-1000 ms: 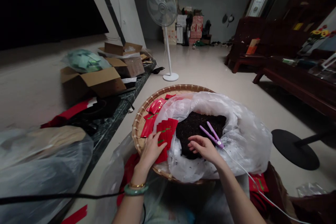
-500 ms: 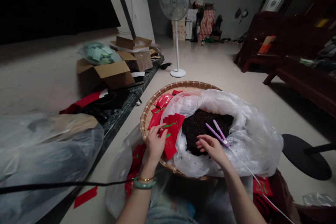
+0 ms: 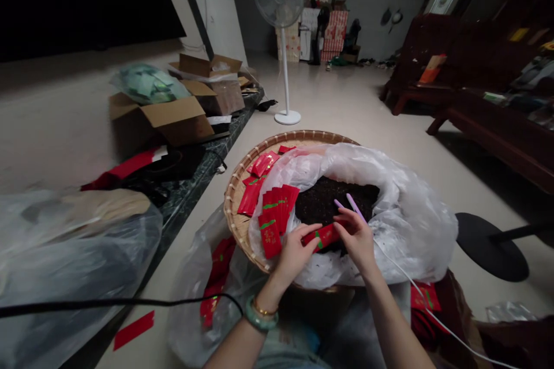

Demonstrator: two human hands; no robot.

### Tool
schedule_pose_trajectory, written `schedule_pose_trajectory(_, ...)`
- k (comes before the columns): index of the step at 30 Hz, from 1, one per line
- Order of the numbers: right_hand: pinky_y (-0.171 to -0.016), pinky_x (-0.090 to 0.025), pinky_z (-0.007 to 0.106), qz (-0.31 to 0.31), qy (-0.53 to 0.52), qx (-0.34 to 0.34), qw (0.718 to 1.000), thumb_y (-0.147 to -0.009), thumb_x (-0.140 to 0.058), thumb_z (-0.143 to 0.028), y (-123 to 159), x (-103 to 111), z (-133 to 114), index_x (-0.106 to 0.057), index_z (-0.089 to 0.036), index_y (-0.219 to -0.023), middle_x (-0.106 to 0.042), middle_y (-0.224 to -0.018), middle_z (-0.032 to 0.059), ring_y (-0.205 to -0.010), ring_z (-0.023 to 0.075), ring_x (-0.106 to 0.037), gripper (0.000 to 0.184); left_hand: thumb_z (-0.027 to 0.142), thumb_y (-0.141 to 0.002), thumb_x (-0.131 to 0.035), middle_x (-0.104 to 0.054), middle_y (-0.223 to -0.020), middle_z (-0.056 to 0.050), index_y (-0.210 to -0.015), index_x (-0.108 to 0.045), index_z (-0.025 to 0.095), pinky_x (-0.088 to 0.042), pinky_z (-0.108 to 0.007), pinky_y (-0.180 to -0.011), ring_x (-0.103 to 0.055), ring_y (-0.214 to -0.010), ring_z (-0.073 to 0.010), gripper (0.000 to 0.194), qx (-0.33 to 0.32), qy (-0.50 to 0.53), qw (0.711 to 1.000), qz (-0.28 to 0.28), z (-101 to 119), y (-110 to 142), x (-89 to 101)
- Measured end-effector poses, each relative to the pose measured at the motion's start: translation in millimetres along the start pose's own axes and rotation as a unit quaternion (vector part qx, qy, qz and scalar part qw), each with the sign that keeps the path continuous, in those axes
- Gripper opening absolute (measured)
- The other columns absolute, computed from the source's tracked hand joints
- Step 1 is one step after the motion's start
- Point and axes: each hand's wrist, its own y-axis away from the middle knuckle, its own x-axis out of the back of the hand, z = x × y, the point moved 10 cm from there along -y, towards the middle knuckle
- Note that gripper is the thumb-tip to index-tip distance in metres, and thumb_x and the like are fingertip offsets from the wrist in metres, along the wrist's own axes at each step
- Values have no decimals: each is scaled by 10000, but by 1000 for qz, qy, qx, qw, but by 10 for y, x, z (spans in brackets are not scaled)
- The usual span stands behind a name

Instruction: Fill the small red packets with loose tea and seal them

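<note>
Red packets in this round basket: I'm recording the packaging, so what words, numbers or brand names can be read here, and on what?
Nothing can be read with certainty:
Gold marks on the top red packet beside the left hand: too small to read.
Marks on the red packet between the hands: too blurred to read.
Printing on the red cartons at the back: too small to read.

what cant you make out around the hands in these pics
All from the head view:
Printing on the red packet: too small, and the left hand and right hand cover its ends.
Lower part of the lilac tool: hidden behind the right hand.
Count in the stack of red packets: they overlap.
Nature of the dark loose material: too small to identify, and folds of the plastic bag hide its edges.
</note>
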Motion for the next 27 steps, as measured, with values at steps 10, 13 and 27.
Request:
schedule_pose_trajectory(10,-875,-479,408,54,181,134,973,-877,-503,-284,112,-18,-202,-639,-208,-1163,-676,-1082,124,-973,255,-622,326,289,-696,-684,-718,-983,-92,-978,-712,160,-493,-361,-870,-650,-927,-223,311,121,169,976,61,-476,61,-28)
schedule_pose_trajectory(13,-933,-454,424,57,206,179,960,-896,-468,-263,179,-57,-277,-590,-198,-1236,-646,-1166,124,-1058,259,-598,368,296,-684,-702,-720,-996,-105,-1003,-700,143,-504,-368,-863,-660,-922,-226,354,146,222,962,70,-549,99,-89)
schedule_pose_trajectory(27,-817,-444,430,115,217,173,954,-840,-584,-359,164,108,-327,-669,-199,-815,-620,-915,102,-942,268,-591,183,283,-665,-704,-732,-915,-81,-937,-729,159,-524,-328,-806,-666,-846,-206,300,116,164,978,59,-345,59,-24)
